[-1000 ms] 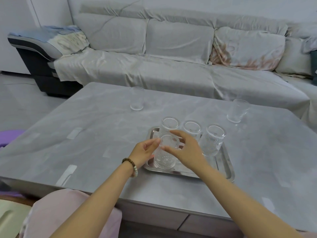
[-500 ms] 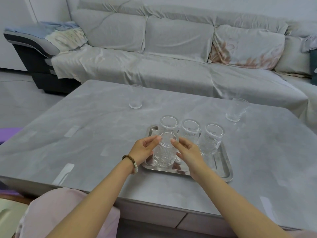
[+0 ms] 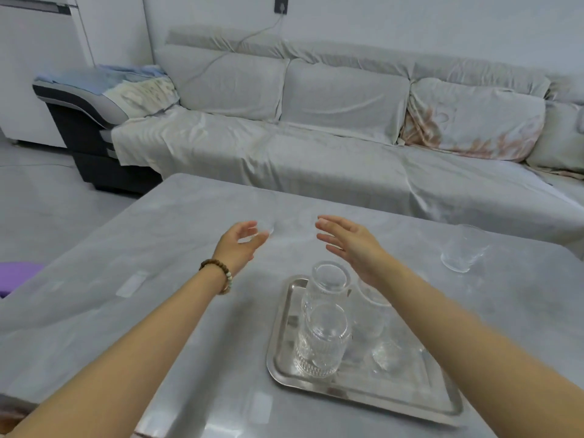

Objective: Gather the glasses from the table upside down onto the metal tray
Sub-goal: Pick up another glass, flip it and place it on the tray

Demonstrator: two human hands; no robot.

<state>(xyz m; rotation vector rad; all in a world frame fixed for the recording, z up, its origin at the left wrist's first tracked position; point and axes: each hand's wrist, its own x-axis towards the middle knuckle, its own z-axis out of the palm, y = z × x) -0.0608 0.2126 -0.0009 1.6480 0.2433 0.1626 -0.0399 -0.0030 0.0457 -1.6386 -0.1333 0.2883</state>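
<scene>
- The tray point(image 3: 363, 392) lies on the grey table point(image 3: 158, 311), near its close edge and right of centre.
- On the tray, ribbed glasses stand upside down: a front glass point(image 3: 320, 341) at the near left, a back glass point(image 3: 327, 281) right behind it, and at least one more point(image 3: 371, 314) to their right, partly hidden by the right forearm.
- A blurred glass shape point(image 3: 388, 357) shows at the tray's middle; whether it is a glass or a reflection cannot be told.
- A far glass point(image 3: 264, 229) stands on the table just past the left hand's fingertips, very blurred.
- A right glass point(image 3: 463, 248) stands on the table, well apart from the tray, towards the far right.
- The left hand point(image 3: 238, 245) is loosely spread, fingers curved, empty, reaching at the far glass; a bead bracelet point(image 3: 218, 275) sits on the wrist.
- The right hand point(image 3: 350, 245) is spread, palm facing left, empty, above the table beyond the tray.
- A covered sofa point(image 3: 316, 137) stands behind the table.
- No brand, label or writing can be read anywhere.
</scene>
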